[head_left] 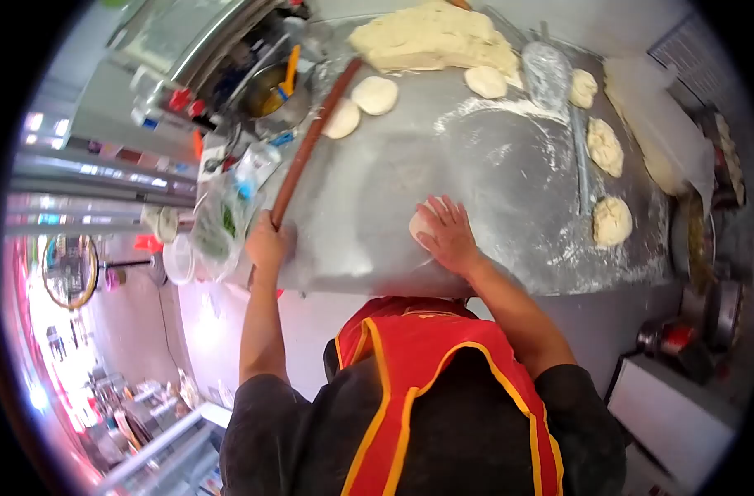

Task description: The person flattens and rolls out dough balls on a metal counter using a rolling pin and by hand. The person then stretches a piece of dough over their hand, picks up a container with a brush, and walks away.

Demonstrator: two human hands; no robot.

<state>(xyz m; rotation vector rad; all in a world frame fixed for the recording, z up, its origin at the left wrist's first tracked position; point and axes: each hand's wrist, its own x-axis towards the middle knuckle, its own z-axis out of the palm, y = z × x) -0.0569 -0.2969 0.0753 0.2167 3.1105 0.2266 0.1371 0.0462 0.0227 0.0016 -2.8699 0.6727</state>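
My left hand is closed round the lower end of a long brown rolling pin, which slants up and away over the table's left side. Fingers spread, my right hand lies flat on a piece of dough near the front edge. Most of that dough is hidden under the palm. Two flat dough rounds, one nearer and one farther, lie by the pin's upper part; the pin partly covers the nearer one.
A big dough slab lies at the back of the metal table. A floury scoop and several dough lumps are on the right. On the left stand a metal pot and a plastic bag of greens.
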